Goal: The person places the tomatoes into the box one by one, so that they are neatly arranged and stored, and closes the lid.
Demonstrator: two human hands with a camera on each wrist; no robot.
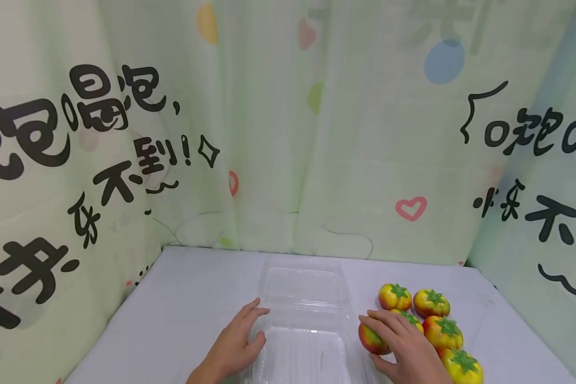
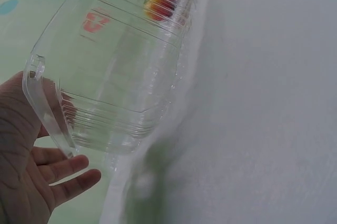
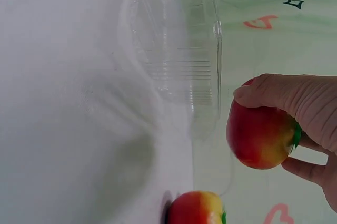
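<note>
Pale green printed curtains are enclosing a white bench (image 1: 187, 298). Right hand (image 1: 403, 346) is curling its fingers around a red-yellow tomato (image 1: 372, 338), lying just right of the clear plastic clamshell box (image 1: 302, 320). Left hand (image 1: 232, 346) is resting open, fingers straight, against the box's left edge. Five more tomatoes (image 1: 432, 303) are clustering beside the right hand.

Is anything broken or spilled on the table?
Nothing stands out. The clear plastic box lies open and whole on the white table, the left hand touching its edge. The tomatoes sit together beside it, none rolled off, and the right hand holds one tomato.
</note>
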